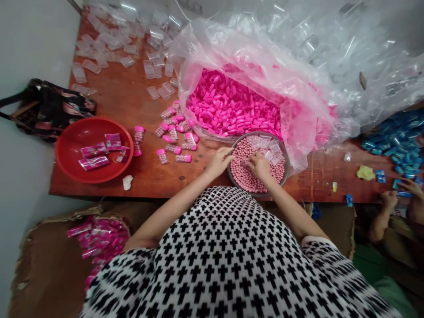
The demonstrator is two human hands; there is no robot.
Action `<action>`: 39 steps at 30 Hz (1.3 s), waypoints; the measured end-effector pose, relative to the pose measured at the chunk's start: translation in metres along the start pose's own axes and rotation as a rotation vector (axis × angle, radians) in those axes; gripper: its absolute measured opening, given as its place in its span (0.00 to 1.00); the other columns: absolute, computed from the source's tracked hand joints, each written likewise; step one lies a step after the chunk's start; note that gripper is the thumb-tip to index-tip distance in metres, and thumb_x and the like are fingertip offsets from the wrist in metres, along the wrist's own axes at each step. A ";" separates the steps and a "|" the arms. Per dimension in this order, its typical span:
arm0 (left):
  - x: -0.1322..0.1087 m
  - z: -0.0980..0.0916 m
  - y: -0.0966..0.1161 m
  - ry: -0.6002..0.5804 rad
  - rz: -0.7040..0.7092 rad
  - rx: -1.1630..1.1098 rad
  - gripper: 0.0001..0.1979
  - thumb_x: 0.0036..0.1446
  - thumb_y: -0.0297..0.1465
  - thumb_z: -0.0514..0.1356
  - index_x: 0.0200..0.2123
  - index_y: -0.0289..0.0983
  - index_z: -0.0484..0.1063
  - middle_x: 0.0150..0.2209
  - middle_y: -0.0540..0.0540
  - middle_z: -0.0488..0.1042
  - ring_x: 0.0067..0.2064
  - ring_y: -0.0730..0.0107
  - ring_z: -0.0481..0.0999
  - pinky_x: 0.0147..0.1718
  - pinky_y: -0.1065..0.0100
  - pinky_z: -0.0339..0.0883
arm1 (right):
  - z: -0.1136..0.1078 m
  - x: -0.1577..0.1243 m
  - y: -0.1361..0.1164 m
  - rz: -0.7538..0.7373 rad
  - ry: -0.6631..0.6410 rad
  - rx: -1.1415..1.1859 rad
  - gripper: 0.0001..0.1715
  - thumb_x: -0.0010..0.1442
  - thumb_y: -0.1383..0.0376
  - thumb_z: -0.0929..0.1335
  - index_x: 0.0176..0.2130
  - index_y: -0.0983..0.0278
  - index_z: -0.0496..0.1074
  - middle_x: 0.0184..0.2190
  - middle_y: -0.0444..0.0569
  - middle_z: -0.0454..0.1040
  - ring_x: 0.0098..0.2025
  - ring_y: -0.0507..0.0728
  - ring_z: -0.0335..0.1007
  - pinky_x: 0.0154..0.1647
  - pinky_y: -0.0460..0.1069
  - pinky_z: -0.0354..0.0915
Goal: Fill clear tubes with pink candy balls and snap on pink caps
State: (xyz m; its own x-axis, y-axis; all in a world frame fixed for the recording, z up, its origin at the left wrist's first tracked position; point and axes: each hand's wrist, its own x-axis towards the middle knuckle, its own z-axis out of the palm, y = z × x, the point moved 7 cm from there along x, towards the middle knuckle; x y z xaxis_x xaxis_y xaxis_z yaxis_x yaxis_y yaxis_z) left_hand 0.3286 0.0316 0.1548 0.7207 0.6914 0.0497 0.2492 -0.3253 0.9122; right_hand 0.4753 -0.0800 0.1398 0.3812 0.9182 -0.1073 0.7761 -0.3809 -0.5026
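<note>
1. Keep the work low over the grey bowl [287, 170], so that stray pink beads [239, 173] should drop back inside it.
2. Leave the loose clear cases [273, 146] at the bowl's far right, on top of the beads; there they seem easy to reach without crowding the fingers.
3. A light touch probably suits such thin plastic.
4. The left hand [218, 162] is at the bowl's left rim, fingers half bent and slightly parted; I cannot tell whether they hold anything.
5. The right hand [259, 165] is palm-down over the bowl's middle, fingers curled towards the thumb; what they pinch, if anything, is unclear.
</note>
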 end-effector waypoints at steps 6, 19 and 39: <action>0.009 0.056 0.008 -0.254 -0.034 -0.216 0.14 0.55 0.33 0.59 0.44 0.35 0.75 0.43 0.42 0.78 0.46 0.61 0.76 0.48 0.61 0.68 | -0.023 -0.007 0.003 0.080 0.010 0.663 0.14 0.53 0.55 0.70 0.28 0.64 0.70 0.27 0.44 0.70 0.32 0.52 0.66 0.38 0.49 0.64; 0.022 0.046 -0.005 -0.309 -0.241 -0.588 0.24 0.46 0.44 0.64 0.42 0.33 0.77 0.39 0.41 0.79 0.39 0.61 0.78 0.40 0.60 0.73 | -0.059 0.003 -0.034 -0.312 0.052 0.346 0.13 0.60 0.56 0.66 0.36 0.63 0.73 0.31 0.49 0.74 0.34 0.54 0.69 0.38 0.50 0.65; 0.033 -0.010 -0.035 0.014 -0.545 -0.916 0.25 0.42 0.41 0.68 0.42 0.33 0.75 0.40 0.42 0.79 0.37 0.64 0.78 0.41 0.61 0.74 | -0.045 0.227 -0.027 0.009 -0.088 -0.417 0.19 0.62 0.66 0.59 0.47 0.65 0.73 0.46 0.57 0.74 0.47 0.61 0.69 0.44 0.51 0.62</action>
State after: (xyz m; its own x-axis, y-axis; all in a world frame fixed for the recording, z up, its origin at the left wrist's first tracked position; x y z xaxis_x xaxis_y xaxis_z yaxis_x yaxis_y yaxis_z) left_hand 0.3369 0.0724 0.1285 0.6495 0.6070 -0.4578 -0.0504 0.6352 0.7707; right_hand 0.5634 0.1336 0.1678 0.3585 0.9136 -0.1921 0.9166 -0.3835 -0.1132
